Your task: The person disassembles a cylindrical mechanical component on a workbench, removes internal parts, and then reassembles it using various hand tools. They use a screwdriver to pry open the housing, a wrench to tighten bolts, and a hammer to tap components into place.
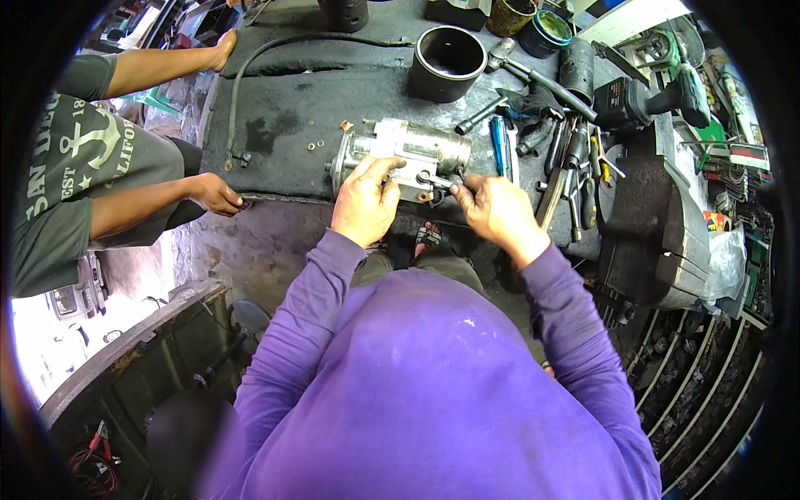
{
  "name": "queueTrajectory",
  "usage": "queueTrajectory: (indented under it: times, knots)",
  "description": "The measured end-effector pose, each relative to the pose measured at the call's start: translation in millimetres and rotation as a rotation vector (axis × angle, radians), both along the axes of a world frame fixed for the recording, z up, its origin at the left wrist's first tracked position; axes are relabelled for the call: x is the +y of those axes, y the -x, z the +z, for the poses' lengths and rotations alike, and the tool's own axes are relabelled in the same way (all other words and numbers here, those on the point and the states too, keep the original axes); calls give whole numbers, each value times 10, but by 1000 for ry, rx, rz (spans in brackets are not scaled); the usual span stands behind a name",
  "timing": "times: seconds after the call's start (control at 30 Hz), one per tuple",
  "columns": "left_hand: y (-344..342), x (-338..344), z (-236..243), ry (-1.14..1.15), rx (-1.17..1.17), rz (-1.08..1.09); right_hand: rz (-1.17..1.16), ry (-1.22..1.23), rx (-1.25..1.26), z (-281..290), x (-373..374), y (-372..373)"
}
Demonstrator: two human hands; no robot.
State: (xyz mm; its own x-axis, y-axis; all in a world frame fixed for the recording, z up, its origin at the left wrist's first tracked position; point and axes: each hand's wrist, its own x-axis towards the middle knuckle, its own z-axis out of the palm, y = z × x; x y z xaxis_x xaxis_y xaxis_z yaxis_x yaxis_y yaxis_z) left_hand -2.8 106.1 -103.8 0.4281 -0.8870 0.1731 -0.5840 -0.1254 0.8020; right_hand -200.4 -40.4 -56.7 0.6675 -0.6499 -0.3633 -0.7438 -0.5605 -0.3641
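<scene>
A silver-grey starter motor point(425, 143) lies on its side near the front edge of the dark workbench point(333, 100). My left hand point(367, 198) is closed over its near side, fingers bent against the housing. A small wrench point(438, 181) reaches across the motor's near face, its head at a fitting there. Its other end is pinched between the thumb and fingers of my right hand point(497, 212). Left of the motor, two small nuts point(315, 145) and a little copper-coloured piece point(346, 126) lie on the bench.
A hollow black cylinder point(450, 62) stands behind the motor. To the right lie a hammer point(542, 83), a blue-handled tool point(500, 146), several wrenches and screwdrivers, and a cordless drill point(650, 104). A cable point(242, 79) curves along the left. Another person point(100, 167) stands there, one hand on the bench.
</scene>
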Motion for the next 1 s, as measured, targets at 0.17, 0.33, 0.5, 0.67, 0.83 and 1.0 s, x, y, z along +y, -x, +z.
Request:
queueTrajectory:
  times: [0.17,0.33,0.5,0.67,0.83,1.0]
  knots:
    - [-12,-40,20,-51,103,50,-89,144,-174,-154,393,97]
    - [-241,-265,184,-82,329,127,-413,80,-270,-473,-10,409]
    - [-666,-851,216,-91,-225,58,-295,118,-201,-874,-188,418]
    - [-1007,-1432,-70,-476,-329,-96,-495,368,6,-929,-234,689]
    - [-1113,-1678,-291,-697,-186,-303,-400,230,48,-962,-476,790]
    - [-981,-1343,3,-385,-343,-92,-791,-514,-325,-617,-498,896]
